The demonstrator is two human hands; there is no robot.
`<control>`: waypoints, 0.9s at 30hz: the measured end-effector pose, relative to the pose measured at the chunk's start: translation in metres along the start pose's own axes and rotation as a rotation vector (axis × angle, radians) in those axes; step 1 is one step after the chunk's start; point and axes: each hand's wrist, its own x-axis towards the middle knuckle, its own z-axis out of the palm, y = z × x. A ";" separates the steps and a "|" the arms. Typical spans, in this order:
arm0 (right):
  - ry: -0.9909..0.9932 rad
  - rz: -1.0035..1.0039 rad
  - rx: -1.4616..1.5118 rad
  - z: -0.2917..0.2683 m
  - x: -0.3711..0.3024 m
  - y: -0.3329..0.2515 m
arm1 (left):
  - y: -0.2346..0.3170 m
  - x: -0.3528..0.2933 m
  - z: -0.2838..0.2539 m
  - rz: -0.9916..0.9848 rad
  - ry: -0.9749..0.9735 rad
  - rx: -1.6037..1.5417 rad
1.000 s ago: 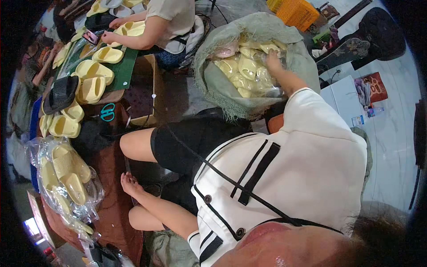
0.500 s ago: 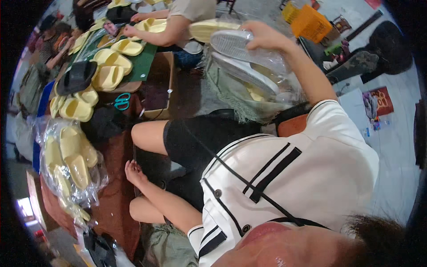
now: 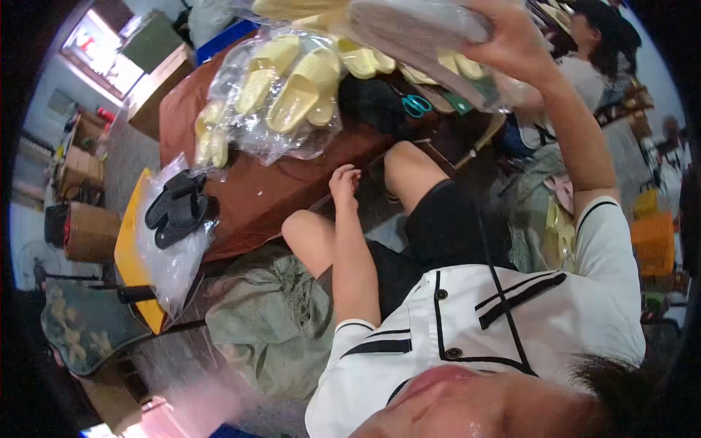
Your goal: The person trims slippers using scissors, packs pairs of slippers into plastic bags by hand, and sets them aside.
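Observation:
Up at the top edge, my right hand (image 3: 515, 44) is closed on a clear plastic bag of slippers (image 3: 416, 33), gripping its right end. The bag is blurred and partly cut off; pale soles show through it, with yellow slippers beside them. My left hand (image 3: 345, 182) hovers by the table's near edge, close to my knees, its fingers loosely bent and apart with nothing in them. Beyond it on the brown-covered table (image 3: 274, 182) lies another clear bag of yellow slippers (image 3: 296, 87). Turquoise-handled scissors (image 3: 417, 106) rest to the right of that bag, beside something black.
Black slippers (image 3: 177, 208) in clear plastic lie at the table's left end, near a yellow board (image 3: 135, 255). A greenish woven sack (image 3: 270, 321) sits by my left side; another sack (image 3: 533, 197) with yellow slippers stands to my right. A co-worker (image 3: 591, 66) is at the far right.
The view has swung left. My right hand has carried the bag of slippers from above the right-hand sack to over the table. My left hand stays near the table edge.

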 end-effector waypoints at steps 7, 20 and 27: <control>0.281 -0.538 -0.142 0.155 0.161 0.041 | 0.020 -0.011 0.017 0.018 -0.001 0.023; -0.080 -0.548 -0.052 0.368 0.121 0.034 | 0.019 -0.009 0.025 -0.049 -0.005 0.144; 0.100 -0.570 -0.038 0.331 0.089 0.053 | 0.034 -0.010 0.033 0.008 -0.061 0.038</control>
